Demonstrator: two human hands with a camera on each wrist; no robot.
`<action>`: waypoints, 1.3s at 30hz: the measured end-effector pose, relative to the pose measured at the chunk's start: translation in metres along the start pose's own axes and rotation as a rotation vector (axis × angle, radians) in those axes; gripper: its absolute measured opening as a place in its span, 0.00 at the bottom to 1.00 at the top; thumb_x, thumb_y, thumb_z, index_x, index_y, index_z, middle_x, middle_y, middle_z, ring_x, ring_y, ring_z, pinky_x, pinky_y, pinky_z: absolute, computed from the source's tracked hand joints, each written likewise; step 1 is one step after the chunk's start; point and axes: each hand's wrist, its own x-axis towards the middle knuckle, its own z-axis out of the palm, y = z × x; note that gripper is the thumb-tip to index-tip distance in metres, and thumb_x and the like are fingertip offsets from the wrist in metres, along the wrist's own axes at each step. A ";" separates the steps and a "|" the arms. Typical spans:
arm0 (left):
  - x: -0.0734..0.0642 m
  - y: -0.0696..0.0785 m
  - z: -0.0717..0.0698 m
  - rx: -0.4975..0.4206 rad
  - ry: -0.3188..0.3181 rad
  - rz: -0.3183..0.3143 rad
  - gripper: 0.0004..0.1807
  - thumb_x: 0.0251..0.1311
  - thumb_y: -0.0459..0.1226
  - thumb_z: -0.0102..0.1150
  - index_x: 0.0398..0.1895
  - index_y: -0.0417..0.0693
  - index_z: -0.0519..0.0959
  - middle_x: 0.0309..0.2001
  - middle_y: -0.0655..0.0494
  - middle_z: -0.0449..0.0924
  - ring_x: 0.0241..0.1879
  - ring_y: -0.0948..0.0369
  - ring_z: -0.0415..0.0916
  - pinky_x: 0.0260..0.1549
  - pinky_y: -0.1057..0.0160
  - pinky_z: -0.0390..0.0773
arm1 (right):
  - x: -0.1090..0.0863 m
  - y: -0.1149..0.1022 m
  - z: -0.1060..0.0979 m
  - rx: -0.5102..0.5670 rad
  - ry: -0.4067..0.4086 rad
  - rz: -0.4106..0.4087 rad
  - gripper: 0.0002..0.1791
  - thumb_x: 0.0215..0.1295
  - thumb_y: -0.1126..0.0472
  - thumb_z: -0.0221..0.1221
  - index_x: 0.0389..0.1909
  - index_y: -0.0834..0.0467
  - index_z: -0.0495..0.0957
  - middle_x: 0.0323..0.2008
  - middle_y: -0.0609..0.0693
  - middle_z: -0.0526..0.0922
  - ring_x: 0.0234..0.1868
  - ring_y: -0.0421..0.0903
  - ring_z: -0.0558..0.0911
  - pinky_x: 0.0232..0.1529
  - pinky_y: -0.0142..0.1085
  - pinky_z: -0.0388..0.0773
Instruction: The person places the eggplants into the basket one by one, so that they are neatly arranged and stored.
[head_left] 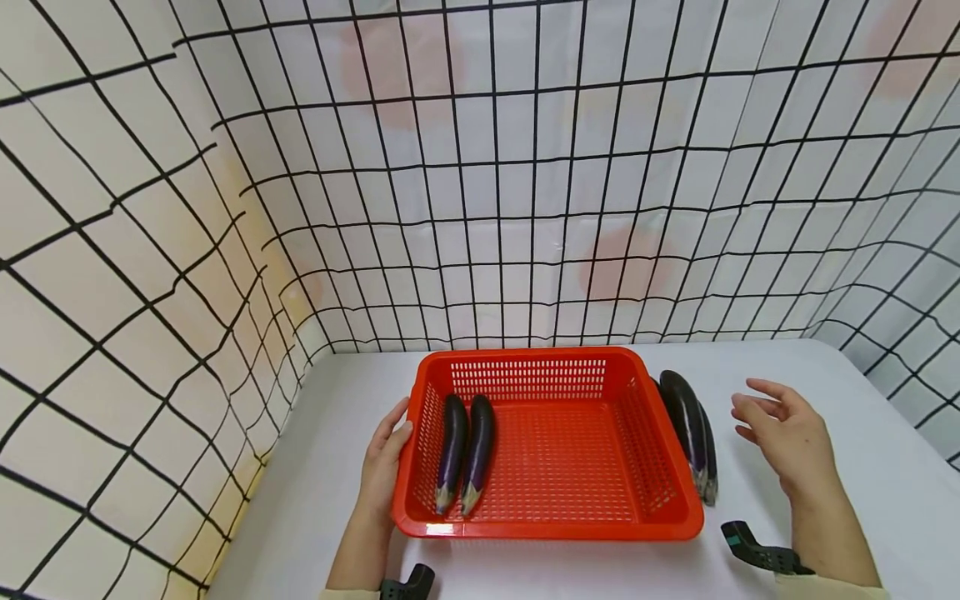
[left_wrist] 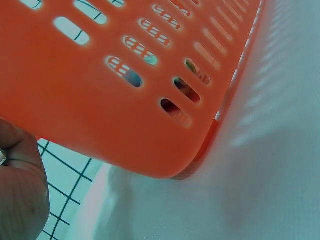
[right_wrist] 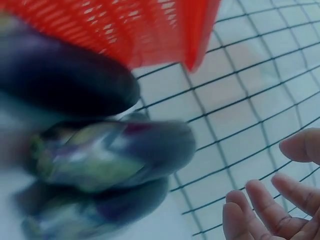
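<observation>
left hand is on the l. side of the red basket, thumb up at the rim w/ the other fingers along the outer wall, so it's gripping that edge. left wrist view is mostly the perforated wall close up, w/ just pt of the hand at the frame edge.

right hand is up over the desk, r. of the basket; its fingers are loose, slightly bent & spread, holding nothing, near the outside eggplants but apart from them.

those lie bunched against or just beside the basket's r. wall, stem ends twd the person; at least 3 by the right wrist view, exact no. hard to tell b/c they overlap & that view is blurred.

2 inside eggplants are in the basket near its l. wall, side by side & roughly parallel, dark purple w/ pale stem ends also twd the person.

basket sits flat on the white desk, approx mid-frame. black grid mesh stands round the back & both sides, w/ pale sheeting behind it. each wrist has a dark strap, & cream sleeves show at the bottom.
</observation>
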 end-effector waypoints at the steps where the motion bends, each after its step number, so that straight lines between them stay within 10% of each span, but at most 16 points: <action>1: 0.000 0.000 -0.001 -0.005 0.003 0.001 0.23 0.65 0.45 0.49 0.64 0.66 0.65 0.60 0.49 0.69 0.56 0.44 0.68 0.47 0.49 0.74 | 0.002 0.003 0.002 -0.002 -0.004 0.008 0.37 0.62 0.43 0.54 0.66 0.60 0.59 0.43 0.51 0.76 0.29 0.28 0.78 0.31 0.27 0.79; 18: -0.007 0.009 0.012 -0.010 -0.020 -0.003 0.24 0.68 0.42 0.44 0.67 0.60 0.61 0.62 0.45 0.66 0.58 0.41 0.65 0.50 0.47 0.71 | 0.008 0.028 0.021 -0.089 -0.074 -0.005 0.39 0.60 0.42 0.56 0.65 0.62 0.59 0.54 0.68 0.71 0.38 0.48 0.81 0.31 0.34 0.81; 27: -0.001 0.000 0.000 -0.027 -0.016 -0.003 0.24 0.67 0.44 0.47 0.66 0.62 0.62 0.61 0.47 0.67 0.58 0.42 0.66 0.49 0.47 0.71 | 0.005 0.030 0.035 -0.161 -0.112 0.010 0.46 0.56 0.36 0.56 0.68 0.60 0.56 0.57 0.68 0.68 0.49 0.63 0.76 0.41 0.56 0.77; 39: -0.001 -0.003 -0.002 0.010 0.003 0.019 0.25 0.64 0.48 0.49 0.65 0.64 0.63 0.59 0.49 0.69 0.55 0.43 0.69 0.46 0.47 0.74 | 0.004 0.018 0.045 -0.281 -0.120 -0.015 0.49 0.53 0.33 0.57 0.69 0.59 0.54 0.57 0.68 0.69 0.52 0.64 0.73 0.38 0.53 0.79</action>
